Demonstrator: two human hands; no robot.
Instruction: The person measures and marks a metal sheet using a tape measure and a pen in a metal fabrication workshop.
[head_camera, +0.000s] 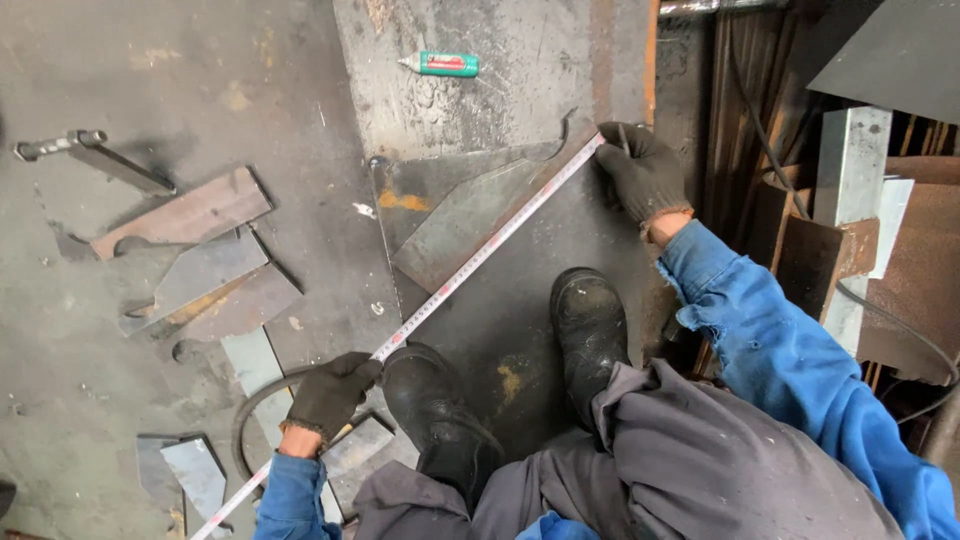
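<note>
Tape measure (480, 255), stretched taut, fingers (362, 368) pinching each end

A metalworking shop. Cut steel plates (185, 215) and offcuts (200, 275) lie scattered on a grimy, rust-stained floor (90, 400), and heavy steel sections (850, 200) stand at the right. A paint marker (440, 64) lies on a steel sheet (520, 90).

Grimy grey concrete floor (150, 90), rusty steel offcuts (185, 215), daylight
</note>
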